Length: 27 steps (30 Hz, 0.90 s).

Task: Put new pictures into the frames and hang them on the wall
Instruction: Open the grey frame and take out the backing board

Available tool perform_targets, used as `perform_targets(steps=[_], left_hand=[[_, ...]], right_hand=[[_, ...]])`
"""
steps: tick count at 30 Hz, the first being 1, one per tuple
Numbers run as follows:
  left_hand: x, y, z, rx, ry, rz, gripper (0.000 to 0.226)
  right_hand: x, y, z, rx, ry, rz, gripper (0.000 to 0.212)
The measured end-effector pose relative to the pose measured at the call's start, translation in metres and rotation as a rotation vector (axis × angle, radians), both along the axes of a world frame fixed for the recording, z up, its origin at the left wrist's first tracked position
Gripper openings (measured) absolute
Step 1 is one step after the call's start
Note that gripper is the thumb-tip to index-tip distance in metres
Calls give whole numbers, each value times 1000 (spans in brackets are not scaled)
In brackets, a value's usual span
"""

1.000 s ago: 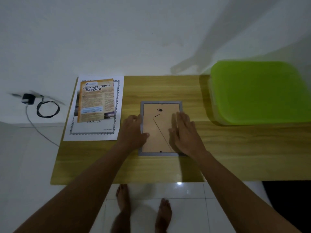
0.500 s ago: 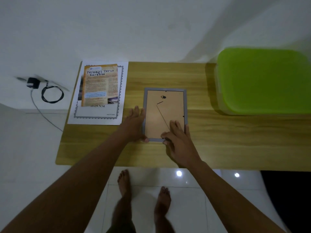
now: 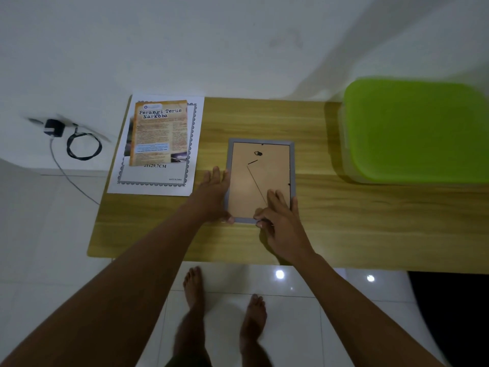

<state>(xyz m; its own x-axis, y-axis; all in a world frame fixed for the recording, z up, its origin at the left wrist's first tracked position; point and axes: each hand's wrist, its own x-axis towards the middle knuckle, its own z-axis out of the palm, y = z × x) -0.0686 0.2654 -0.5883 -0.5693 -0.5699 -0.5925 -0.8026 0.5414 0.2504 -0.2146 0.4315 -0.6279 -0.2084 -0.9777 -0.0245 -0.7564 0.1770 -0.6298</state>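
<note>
Frame [image 3: 260, 181], face-down on table [image 3: 344, 221]: left hand [image 3: 211, 197] flat vs left edge, right hand [image 3: 277, 218] pinching near-edge tab w/ fingertips; tab may snap if forced.

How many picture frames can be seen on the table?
1. The frame lies face down mid-table, between the left hand and right hand. More may be hidden inside the green box.

Dim, greenish indoor light falls from overhead, leaving two small bright glare spots on the glossy floor tiles [image 3: 280, 274] near the tabletop [image 3: 357, 221]. Broad soft shadows cross the far wall [image 3: 238, 43] at right. Wide-angle distortion bows the edges, and the charger [image 3: 54, 127] at far left is smeared by motion blur.
</note>
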Motion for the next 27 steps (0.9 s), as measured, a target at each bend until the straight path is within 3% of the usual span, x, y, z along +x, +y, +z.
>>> perform_targets(steps=[6,9,16,27], left_hand=[[1,0,-2,-6,7,6,132],[0,1,0,-16,22,17,134],[-4,-4,-3,-15,-9,17,142],[-13,-6,-3,9,-65,26,150]], right_hand=[[-3,1,3,46,40,18,21],[-10,5,8,61,6,16,41],[-58,-20,17,178,-33,-257,65],[-57,-41,33,260,120,-352,39]])
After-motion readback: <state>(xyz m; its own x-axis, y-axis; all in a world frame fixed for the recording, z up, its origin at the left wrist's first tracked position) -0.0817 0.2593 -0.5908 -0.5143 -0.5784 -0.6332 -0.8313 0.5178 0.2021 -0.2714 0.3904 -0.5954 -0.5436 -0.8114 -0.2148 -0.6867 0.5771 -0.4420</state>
